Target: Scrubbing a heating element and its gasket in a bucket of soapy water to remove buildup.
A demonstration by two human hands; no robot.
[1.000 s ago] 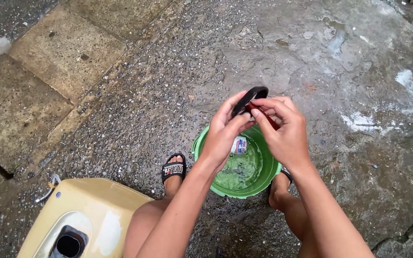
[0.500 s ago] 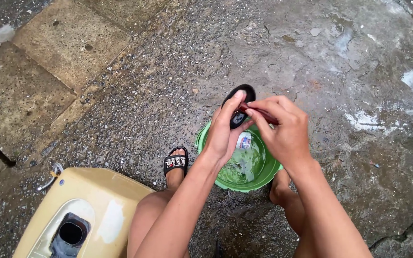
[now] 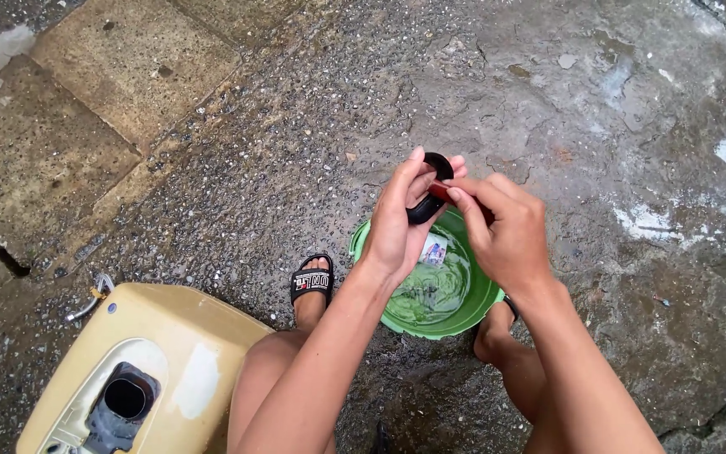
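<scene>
Left hand (image 3: pixel 397 223) grips black curved rubber piece (image 3: pixel 430 197); right hand (image 3: pixel 506 231) pinches something red, perhaps brush.

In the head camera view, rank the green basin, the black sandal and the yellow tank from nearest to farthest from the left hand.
From the left hand:
1. Green basin, just below it to the right.
2. Black sandal, lower left, on the foot.
3. Yellow tank, bottom left corner.

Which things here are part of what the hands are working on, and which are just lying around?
In use:
left hand
right hand
black ring-shaped part
thin red tool
green basin of water below

Lying about:
beige tank-like casing
wet concrete ground
</scene>
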